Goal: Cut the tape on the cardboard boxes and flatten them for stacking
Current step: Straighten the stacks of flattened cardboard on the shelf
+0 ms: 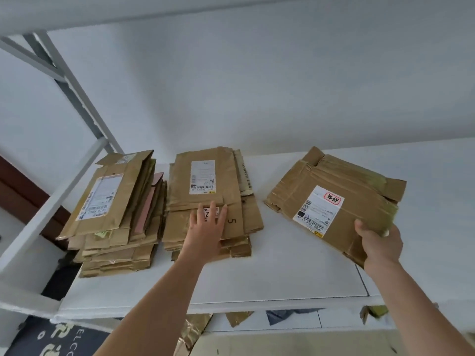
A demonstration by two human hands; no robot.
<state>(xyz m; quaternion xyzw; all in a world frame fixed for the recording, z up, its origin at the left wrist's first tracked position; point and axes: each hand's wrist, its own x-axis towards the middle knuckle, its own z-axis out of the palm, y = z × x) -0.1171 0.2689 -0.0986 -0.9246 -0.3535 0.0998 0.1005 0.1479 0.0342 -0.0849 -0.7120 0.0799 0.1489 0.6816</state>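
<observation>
The flattened brown cardboard box with a white label [331, 199] looks light and stiff; our right hand [377, 242] grips its near corner. Our left hand [205, 227] lies open-palmed on the middle stack of flattened cardboard [205, 176].

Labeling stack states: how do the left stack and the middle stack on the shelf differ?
The left stack is untouched; the left hand lies flat on the middle stack. The left stack shows a pink sheet on its right side; the middle stack is all brown. Both are flattened cardboard with a shipping label on top.
</observation>
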